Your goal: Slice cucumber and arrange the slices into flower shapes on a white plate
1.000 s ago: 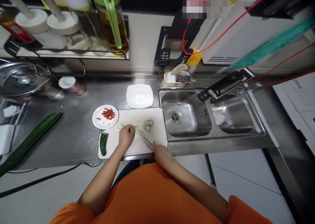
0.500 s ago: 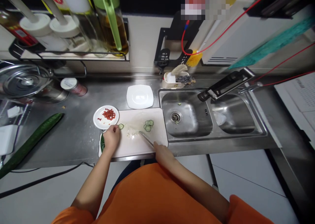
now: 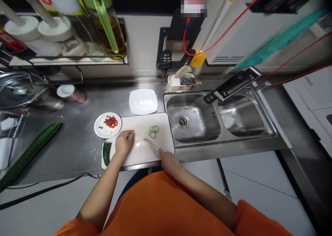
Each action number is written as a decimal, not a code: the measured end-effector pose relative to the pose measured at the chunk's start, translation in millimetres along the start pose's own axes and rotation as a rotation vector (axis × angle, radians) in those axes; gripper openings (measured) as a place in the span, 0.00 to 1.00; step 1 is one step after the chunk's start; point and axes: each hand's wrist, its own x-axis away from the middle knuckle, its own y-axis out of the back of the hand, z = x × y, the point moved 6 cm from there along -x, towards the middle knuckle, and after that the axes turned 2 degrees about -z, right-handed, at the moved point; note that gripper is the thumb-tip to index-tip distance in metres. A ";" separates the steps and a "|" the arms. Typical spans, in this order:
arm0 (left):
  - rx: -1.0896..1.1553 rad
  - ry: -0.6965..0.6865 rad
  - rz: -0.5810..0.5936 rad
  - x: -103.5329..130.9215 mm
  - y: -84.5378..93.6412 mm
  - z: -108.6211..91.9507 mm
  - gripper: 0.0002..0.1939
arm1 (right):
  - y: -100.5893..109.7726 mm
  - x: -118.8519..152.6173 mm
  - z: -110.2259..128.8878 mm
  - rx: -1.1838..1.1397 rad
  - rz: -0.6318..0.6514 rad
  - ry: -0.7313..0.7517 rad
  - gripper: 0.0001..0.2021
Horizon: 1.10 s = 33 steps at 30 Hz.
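Observation:
My right hand [image 3: 169, 161] is closed around the handle of a knife [image 3: 151, 145], whose blade points left and away over the white cutting board [image 3: 160, 148]. On the board's left half is my left hand [image 3: 124, 143], its fingers pinched together close to the knife tip. Whatever sits between those fingers is too small or hidden to make out. Several thin cucumber slices [image 3: 153, 131] overlap on the board beyond the blade. A short cucumber piece [image 3: 106, 153] lies at the board's left edge, beside my left wrist.
A plate [image 3: 97, 129] of chopped red pieces touches the board's far left corner. Behind the board is a white square plate [image 3: 143, 102]. The double sink [image 3: 194, 120] adjoins on the right. A long cucumber [image 3: 31, 151] lies left; a bottle rack [image 3: 77, 60] overhangs the counter.
My left hand has shifted right across the board, toward the knife tip, uncovering the short cucumber piece. The single slice by its fingertips is out of sight. The camera view has shifted slightly.

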 end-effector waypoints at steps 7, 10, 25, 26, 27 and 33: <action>-0.001 -0.160 0.504 -20.8 -60.0 -75.0 0.07 | -0.4 -1.2 0.9 0.024 -0.018 0.011 0.17; -0.124 -0.148 0.567 -24.3 -72.1 -80.5 0.09 | -1.0 -1.2 1.1 0.030 -0.026 0.024 0.16; -0.075 -0.065 0.555 -21.5 -75.1 -82.2 0.06 | 1.0 -0.1 -0.3 0.005 -0.005 0.007 0.17; -0.051 -0.059 0.564 -20.6 -74.3 -83.3 0.06 | 0.6 -0.3 -0.4 0.007 -0.003 0.006 0.17; -0.021 -0.052 0.570 -20.0 -73.2 -84.0 0.06 | 0.2 -0.6 -0.5 0.011 -0.002 0.006 0.18; 0.185 0.093 0.414 -26.3 -47.2 -56.9 0.08 | -2.3 -3.1 -3.5 0.010 -0.033 0.015 0.18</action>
